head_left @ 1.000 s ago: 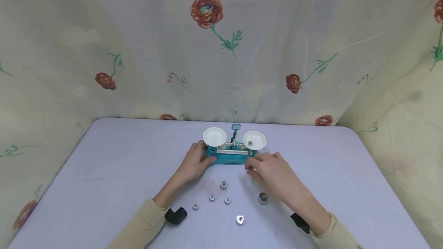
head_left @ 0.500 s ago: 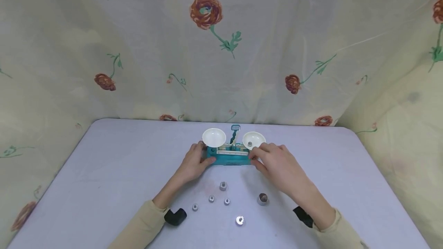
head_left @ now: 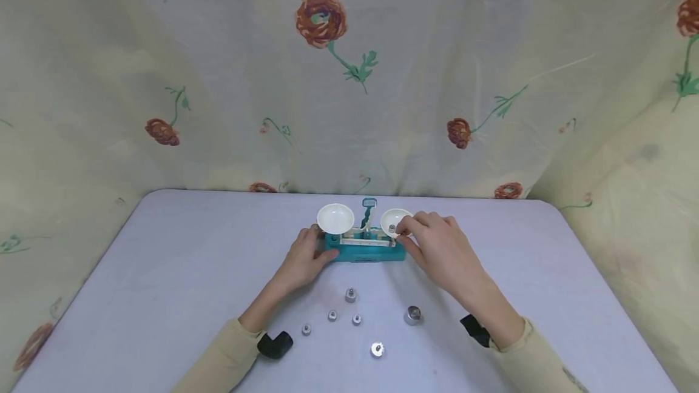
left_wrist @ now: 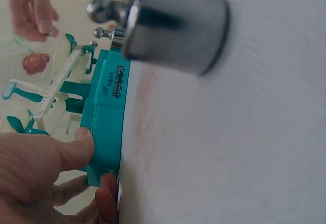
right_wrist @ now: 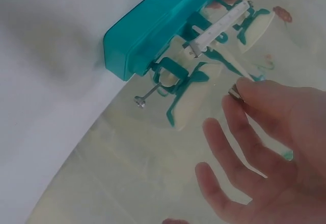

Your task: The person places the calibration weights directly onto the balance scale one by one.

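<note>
A teal balance scale (head_left: 364, 252) with two white pans stands toward the back of the table. My left hand (head_left: 303, 259) grips its left end, thumb on the front face in the left wrist view. My right hand (head_left: 439, 250) is raised at the right pan (head_left: 389, 218), partly covering it in the head view. Between its thumb and forefinger it pinches a small metal weight (right_wrist: 235, 92); the other fingers are spread. One weight (head_left: 392, 229) shows in the right pan. The left pan (head_left: 335, 219) bears nothing visible.
Several metal weights stand in front of the scale, among them a knobbed one (head_left: 351, 295), a bright one (head_left: 377, 350) and a larger one (head_left: 413, 315) at the right. A flowered curtain (head_left: 404, 77) hangs behind the table (head_left: 164, 296).
My right hand has risen from the scale's front right corner to the right pan, carrying the pinched weight. The left hand keeps its grip on the scale's left end.
</note>
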`<action>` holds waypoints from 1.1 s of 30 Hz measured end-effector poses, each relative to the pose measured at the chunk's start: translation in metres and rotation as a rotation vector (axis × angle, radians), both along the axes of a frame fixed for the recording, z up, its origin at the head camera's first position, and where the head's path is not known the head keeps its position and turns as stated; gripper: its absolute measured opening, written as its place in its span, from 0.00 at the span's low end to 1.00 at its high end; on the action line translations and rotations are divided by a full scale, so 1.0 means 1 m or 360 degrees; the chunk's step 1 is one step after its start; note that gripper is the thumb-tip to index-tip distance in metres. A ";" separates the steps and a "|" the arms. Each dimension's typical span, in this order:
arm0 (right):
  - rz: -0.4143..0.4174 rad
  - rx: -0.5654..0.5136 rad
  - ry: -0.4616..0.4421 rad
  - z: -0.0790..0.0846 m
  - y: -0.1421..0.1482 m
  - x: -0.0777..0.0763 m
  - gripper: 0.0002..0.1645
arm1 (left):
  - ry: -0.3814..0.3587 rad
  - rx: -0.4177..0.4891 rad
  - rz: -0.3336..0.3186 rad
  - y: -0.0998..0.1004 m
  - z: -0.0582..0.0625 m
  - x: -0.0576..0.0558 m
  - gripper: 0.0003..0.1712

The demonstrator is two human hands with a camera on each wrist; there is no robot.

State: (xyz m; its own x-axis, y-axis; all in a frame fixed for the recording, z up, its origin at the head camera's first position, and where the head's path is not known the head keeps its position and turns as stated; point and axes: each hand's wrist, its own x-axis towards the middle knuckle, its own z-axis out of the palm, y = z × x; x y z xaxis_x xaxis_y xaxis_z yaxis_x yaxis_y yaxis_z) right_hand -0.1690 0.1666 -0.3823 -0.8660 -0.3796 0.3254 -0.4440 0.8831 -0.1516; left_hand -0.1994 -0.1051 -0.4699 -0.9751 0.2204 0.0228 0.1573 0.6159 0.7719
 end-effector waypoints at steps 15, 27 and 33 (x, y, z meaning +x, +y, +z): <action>0.0019 -0.0012 0.0008 -0.004 0.006 -0.015 0.08 | -0.0015 0.0012 -0.0007 0.001 0.001 0.002 0.39; -0.0007 -0.0058 -0.0027 -0.004 0.004 -0.020 0.08 | -0.0034 -0.0001 0.0003 0.000 0.002 0.000 0.38; 0.0012 -0.0048 -0.0032 -0.004 0.004 -0.024 0.08 | -0.0033 -0.0005 0.0005 0.000 0.000 -0.001 0.38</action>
